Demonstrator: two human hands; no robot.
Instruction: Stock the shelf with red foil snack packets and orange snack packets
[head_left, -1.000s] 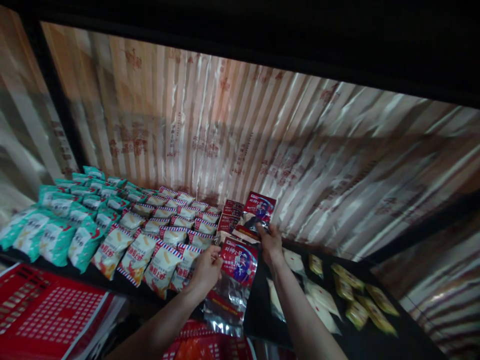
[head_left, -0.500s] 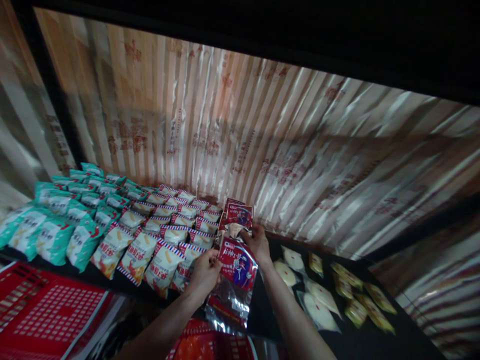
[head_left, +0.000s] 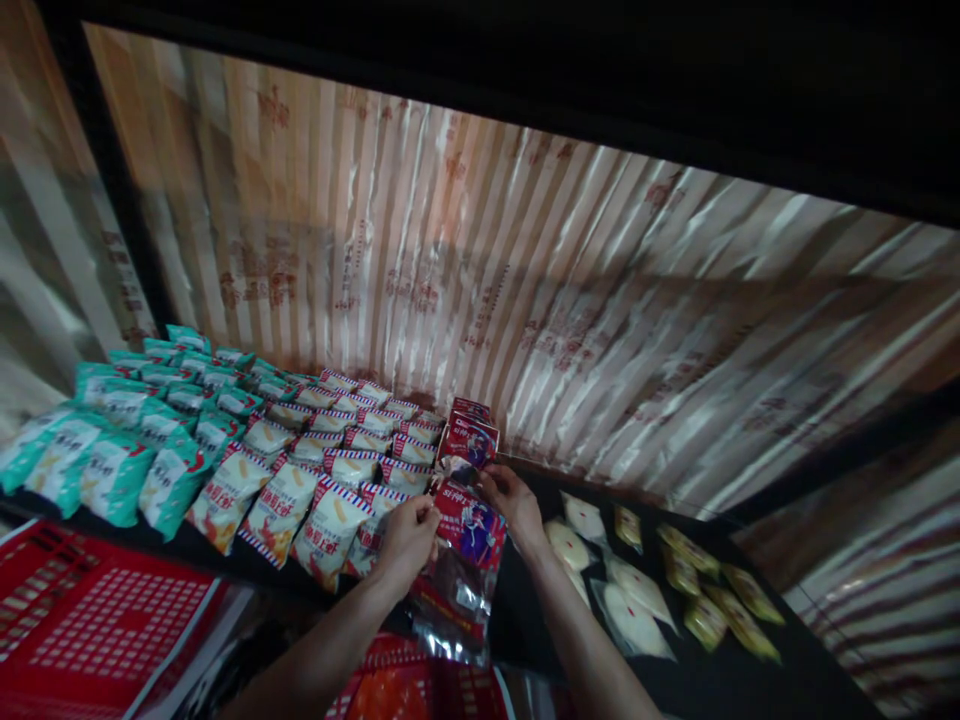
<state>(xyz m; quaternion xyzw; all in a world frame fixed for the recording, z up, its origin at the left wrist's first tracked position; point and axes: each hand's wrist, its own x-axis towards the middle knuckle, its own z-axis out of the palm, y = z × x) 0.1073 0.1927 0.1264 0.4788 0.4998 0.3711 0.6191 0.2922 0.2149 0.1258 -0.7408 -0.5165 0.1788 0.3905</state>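
Note:
A dark red snack packet (head_left: 469, 540) with purple artwork and a clear lower part lies between my hands, its bottom reaching over the shelf's front edge. My left hand (head_left: 411, 535) pinches its left edge, fingers closed. At its upper right corner my right hand (head_left: 514, 502) grips it between thumb and fingers. Just behind stand similar red packets (head_left: 469, 440) in a row running toward the back. White snack bags with striped edges (head_left: 330, 525) stand directly left of my left hand.
Teal snack bags (head_left: 112, 475) fill the shelf's left end. Right of my hands lie round white packets (head_left: 634, 615) and small yellow packets (head_left: 706, 622) on the black shelf (head_left: 720, 690). Red baskets (head_left: 97, 610) sit below the front edge. A corrugated sheet (head_left: 450, 250) backs the shelf; a dark beam (head_left: 525, 60) crosses above.
The front packet and my right hand have shifted slightly left and the packet's top sits a little lower. Both hands keep hold of it. The camera view has moved slightly.

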